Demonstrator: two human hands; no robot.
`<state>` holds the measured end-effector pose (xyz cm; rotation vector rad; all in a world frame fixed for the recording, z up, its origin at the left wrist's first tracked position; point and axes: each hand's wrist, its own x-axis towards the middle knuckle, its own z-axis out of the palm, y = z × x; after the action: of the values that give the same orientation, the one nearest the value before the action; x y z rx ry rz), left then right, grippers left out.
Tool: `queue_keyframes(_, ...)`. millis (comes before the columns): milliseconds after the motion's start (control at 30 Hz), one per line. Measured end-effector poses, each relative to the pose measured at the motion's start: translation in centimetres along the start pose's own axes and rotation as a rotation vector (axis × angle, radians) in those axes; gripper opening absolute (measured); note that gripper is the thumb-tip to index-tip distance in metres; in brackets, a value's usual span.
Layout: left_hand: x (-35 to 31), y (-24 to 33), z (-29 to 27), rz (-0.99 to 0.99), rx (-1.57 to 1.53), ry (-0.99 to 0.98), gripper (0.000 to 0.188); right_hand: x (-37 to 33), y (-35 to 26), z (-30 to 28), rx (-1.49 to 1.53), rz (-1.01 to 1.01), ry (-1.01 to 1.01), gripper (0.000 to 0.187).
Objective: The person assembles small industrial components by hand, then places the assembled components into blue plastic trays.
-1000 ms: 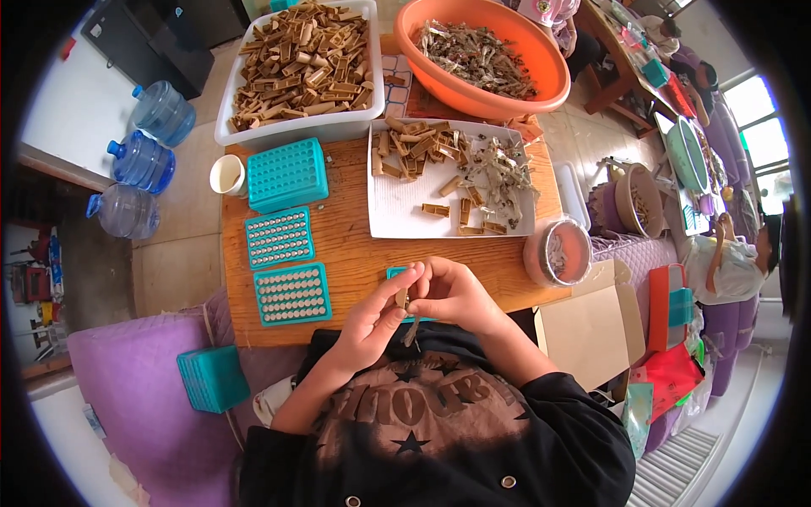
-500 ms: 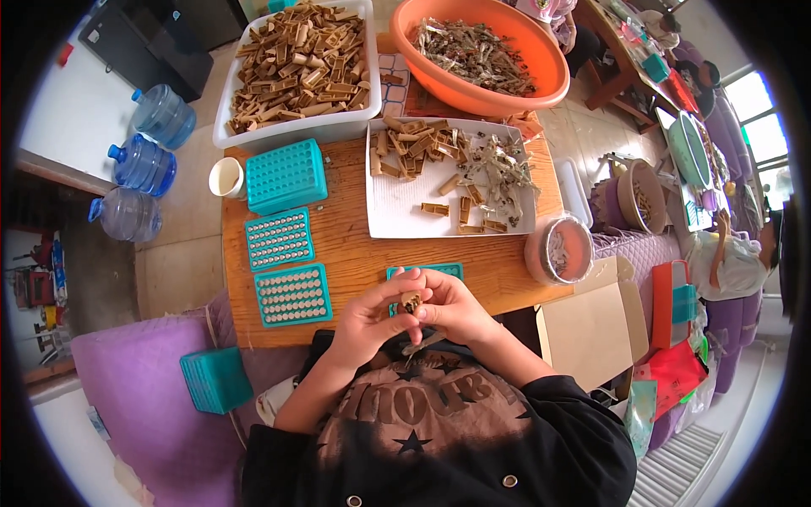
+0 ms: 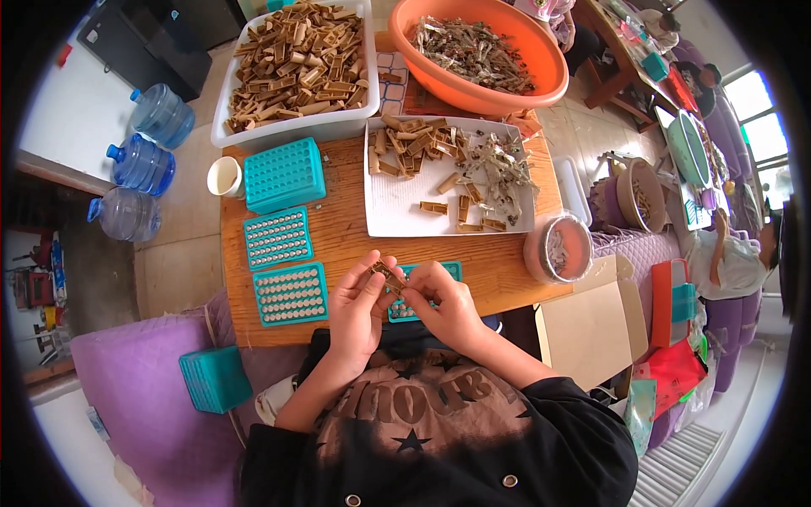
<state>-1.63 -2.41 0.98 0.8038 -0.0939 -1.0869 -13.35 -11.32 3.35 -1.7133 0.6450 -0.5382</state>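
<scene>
A small brown plastic casing (image 3: 383, 270), trough-shaped with its hollow side showing, is held up above the table's near edge. My left hand (image 3: 357, 308) grips its upper end between thumb and fingers. At its lower end my right hand (image 3: 443, 306) is closed, thumb and fingertips pinching there; whether a small part sits in the casing is too fine to tell. Partly hidden behind my right hand lies a teal tray (image 3: 448, 270) with small round metal pieces. To the left are two teal trays, one with rows of round pale pieces (image 3: 291, 294), one with silvery pieces (image 3: 279, 238).
A white box lid (image 3: 405, 221) holds brown casings and a tangle of wired parts. Behind stand a white bin (image 3: 296, 127) of casings and an orange basin (image 3: 507, 103) of wired parts. Stacked teal trays (image 3: 285, 177), a white cup (image 3: 225, 178) and a lined tub (image 3: 559, 248) surround the workspace.
My hands have moved apart and slightly up. The casing, mostly covered by my fingers before, now shows lengthwise between them. Wires that hung below my hands are no longer visible.
</scene>
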Motion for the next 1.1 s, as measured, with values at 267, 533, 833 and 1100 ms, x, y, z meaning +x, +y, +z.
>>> queue_keyframes(267, 0.8, -1.0, -1.5, -0.099, -0.184, -0.018, 0.025, 0.0, 1.7, 0.5, 0.047, 0.074, -0.073, 0.012)
queue_keyframes(533, 1.0, -1.7, -2.7, -0.036, -0.067, -0.046, 0.028, -0.1, 1.2, 0.9, 0.156, 0.138, -0.104, 0.014)
queue_keyframes(833, 0.9, -1.1, -2.5, -0.086, 0.166, -0.022, 0.023, -0.3, 2.0, 0.8, -0.150, -0.028, -0.102, 0.037)
queue_keyframes(1100, 0.7, -0.6, -1.9, -0.133, 0.159, -0.045, 0.033, -0.5, 2.8, 0.7, -0.126, -0.087, -0.046, 0.034)
